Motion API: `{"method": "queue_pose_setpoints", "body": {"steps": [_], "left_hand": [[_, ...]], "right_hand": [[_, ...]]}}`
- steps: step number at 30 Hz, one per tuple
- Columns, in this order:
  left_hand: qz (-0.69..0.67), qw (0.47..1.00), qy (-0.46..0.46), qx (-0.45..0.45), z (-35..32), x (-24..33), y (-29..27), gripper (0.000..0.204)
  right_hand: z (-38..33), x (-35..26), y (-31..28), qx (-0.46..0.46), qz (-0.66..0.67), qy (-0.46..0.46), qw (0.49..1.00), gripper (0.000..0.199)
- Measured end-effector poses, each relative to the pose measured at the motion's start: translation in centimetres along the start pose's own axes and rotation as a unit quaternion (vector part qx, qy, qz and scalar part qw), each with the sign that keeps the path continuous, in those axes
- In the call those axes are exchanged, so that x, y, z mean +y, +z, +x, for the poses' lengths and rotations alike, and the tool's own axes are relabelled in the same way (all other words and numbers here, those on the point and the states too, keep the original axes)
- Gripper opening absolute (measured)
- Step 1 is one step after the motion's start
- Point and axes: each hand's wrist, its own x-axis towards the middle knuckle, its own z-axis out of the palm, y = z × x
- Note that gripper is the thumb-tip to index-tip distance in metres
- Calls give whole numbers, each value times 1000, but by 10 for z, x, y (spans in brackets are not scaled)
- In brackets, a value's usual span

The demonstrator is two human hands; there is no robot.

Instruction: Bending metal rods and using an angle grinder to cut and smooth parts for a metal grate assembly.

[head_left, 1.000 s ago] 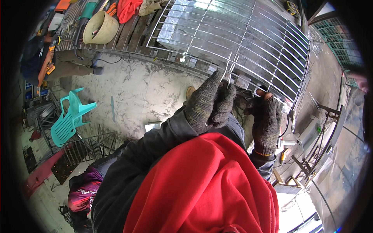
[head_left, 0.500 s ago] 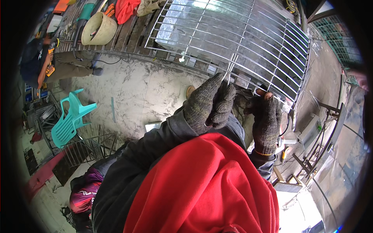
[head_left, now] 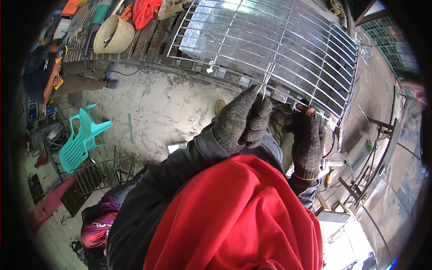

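Observation:
A wire grille (head_left: 279, 47) of thin bright metal bars lies over a grey metal sheet (head_left: 252, 27) on the bench in front of me. Both my hands wear dark knitted gloves. My left hand (head_left: 243, 118) is closed around a few thin metal rods (head_left: 268, 77), whose far ends point up over the grille's near edge. Further right, my right hand (head_left: 308, 139) is curled at the grille's near edge, close to its right corner, and appears to grip it. A bare fingertip shows through that glove; the rest of its grip is hidden.
On the slatted bench stand a cream bucket (head_left: 114, 35) and a red cloth (head_left: 147, 12). At the left, a person (head_left: 45, 72) holds a yellow power tool (head_left: 59, 76). A turquoise plastic chair (head_left: 83, 137) lies tipped on the floor. Metal frames (head_left: 378, 148) stand at right.

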Motion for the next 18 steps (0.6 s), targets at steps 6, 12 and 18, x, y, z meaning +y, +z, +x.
{"method": "queue_pose_setpoints", "body": {"steps": [6,12,18], "left_hand": [[-6,1000,-12,-5,-1,2,0,57],[19,999,15,-29,-1,-1,-4,54],[-58,997,5,-45,4,-11,-34,46]], "right_hand": [[0,-1,0,-6,-15,-9,1000,48],[0,1,0,-5,-21,-4,1000,49],[-1,1,2,-1,-11,8,1000,50]]}}
